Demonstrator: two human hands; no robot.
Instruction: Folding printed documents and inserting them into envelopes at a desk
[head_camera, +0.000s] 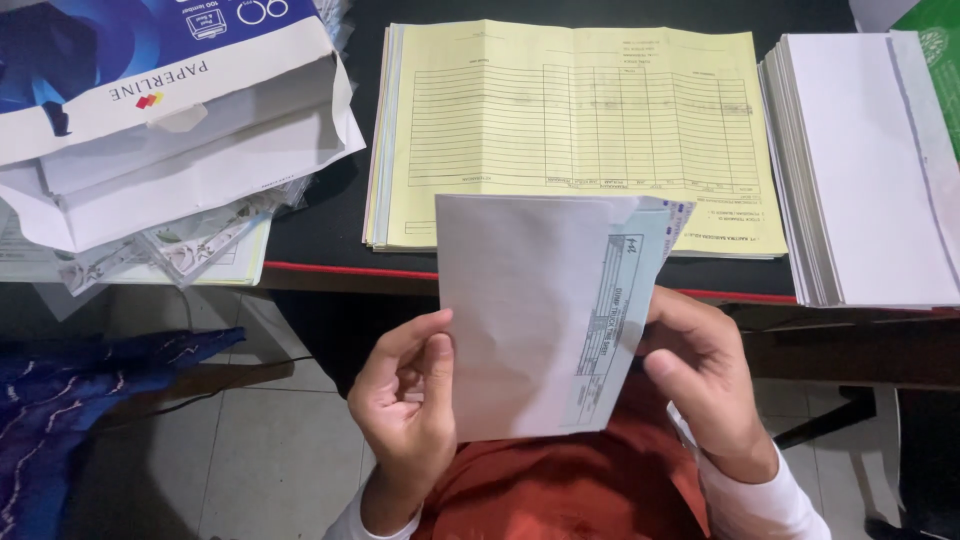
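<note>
Between both hands (405, 400) (700, 375), white envelope (520, 310)

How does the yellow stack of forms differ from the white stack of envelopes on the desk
The yellow forms are printed with ruled tables; the white envelopes show a plain face. The forms lie in the middle of the desk, the envelopes at the right edge. Both are neat flat stacks, untouched by either hand.
</note>
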